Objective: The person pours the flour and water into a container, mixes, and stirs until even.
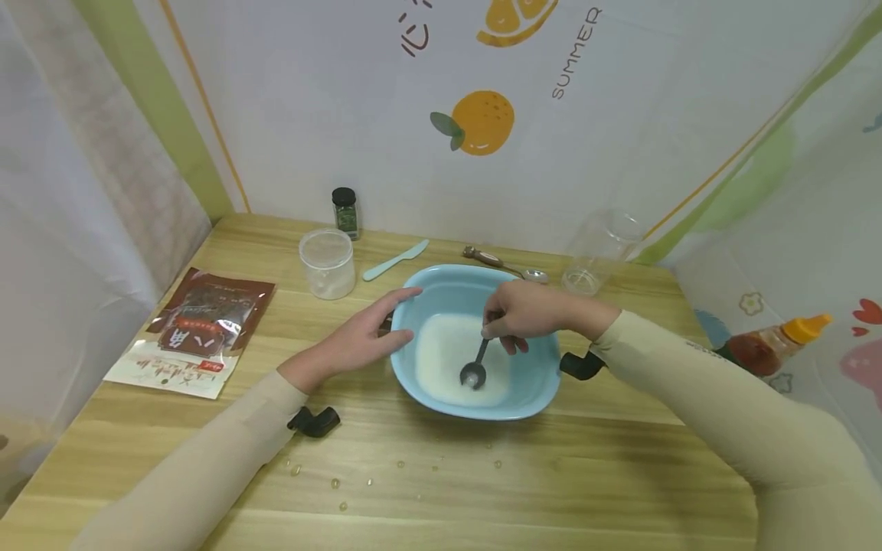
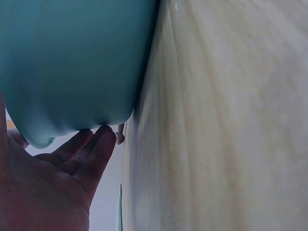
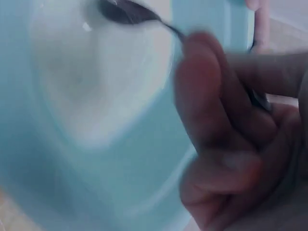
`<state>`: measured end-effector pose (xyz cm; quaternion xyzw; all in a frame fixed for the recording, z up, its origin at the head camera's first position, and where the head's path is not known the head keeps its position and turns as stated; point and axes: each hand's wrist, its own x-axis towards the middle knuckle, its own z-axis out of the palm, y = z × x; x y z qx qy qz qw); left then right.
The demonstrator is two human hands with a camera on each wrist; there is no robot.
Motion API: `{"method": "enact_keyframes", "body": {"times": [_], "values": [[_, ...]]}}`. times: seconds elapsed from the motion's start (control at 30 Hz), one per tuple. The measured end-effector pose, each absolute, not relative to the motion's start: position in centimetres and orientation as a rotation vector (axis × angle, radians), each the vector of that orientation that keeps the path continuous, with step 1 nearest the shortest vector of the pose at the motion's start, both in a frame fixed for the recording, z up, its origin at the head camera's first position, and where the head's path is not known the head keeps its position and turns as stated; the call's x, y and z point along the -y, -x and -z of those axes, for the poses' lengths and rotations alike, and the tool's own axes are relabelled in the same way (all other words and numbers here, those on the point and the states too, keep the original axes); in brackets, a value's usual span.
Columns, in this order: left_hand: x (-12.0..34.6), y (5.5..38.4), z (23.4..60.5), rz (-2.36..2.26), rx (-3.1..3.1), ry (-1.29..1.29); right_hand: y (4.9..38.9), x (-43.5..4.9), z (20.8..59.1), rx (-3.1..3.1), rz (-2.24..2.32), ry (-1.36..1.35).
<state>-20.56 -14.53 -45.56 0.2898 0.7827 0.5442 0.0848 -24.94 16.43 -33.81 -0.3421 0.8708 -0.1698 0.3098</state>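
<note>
A light blue basin [image 1: 544, 383] stands mid-table with milky white liquid [image 1: 441, 360] inside. My left hand [image 1: 361, 333] holds its left side: thumb and a finger reach over the rim, while other fingertips [image 2: 103, 132] touch the outer wall in the left wrist view. Over the basin, my right hand [image 1: 520, 310] pinches the handle of a dark spoon [image 1: 480, 360]. The spoon's bowl sits at the liquid with a little pale, shiny liquid in it. In the right wrist view, curled fingers [image 3: 199, 91] hide most of the handle.
Behind the basin are a clear plastic jar [image 1: 327, 268], a black-capped spice bottle [image 1: 346, 214], a pale green knife [image 1: 396, 260], a metal spoon [image 1: 534, 275] and a clear cup [image 1: 582, 279]. A brown food packet [image 1: 200, 329] lies left; a yellow-capped sauce bottle [image 1: 765, 350] is right. Droplets [image 1: 335, 483] dot the front.
</note>
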Motion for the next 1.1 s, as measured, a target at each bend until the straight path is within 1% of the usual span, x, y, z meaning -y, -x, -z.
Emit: {"method": "enact_keyframes", "body": {"times": [0.1,0.2,0.37,0.47,0.67,0.73,0.9,1.1], "values": [[14.3,20.5,45.5,-1.617,-2.335,-0.865,24.5,-15.6,34.0,-2.21,0.47,0.938],[14.4,20.4,45.6,-1.622,-2.328,-0.864,24.7,-14.6,34.4,-2.248,0.502,0.939],[14.2,20.5,45.7,-1.624,-2.327,-0.879,25.4,-14.9,34.2,-2.446,0.525,0.803],[14.2,20.6,45.6,-1.62,-2.335,-0.884,25.6,-15.4,33.9,-2.461,0.49,0.737],[14.3,20.6,45.8,-1.629,-2.324,-0.87,25.7,-13.9,34.2,-2.293,0.489,0.827],[14.3,20.5,45.8,-1.63,-2.32,-0.868,25.9,-13.3,34.5,-2.29,0.522,0.819],[14.2,20.5,45.8,-1.634,-2.322,-0.867,26.6,-13.3,34.5,-2.473,0.584,0.689],[14.3,20.5,45.4,-1.621,-2.332,-0.884,27.3,-15.4,34.5,-2.617,0.586,0.544]]}}
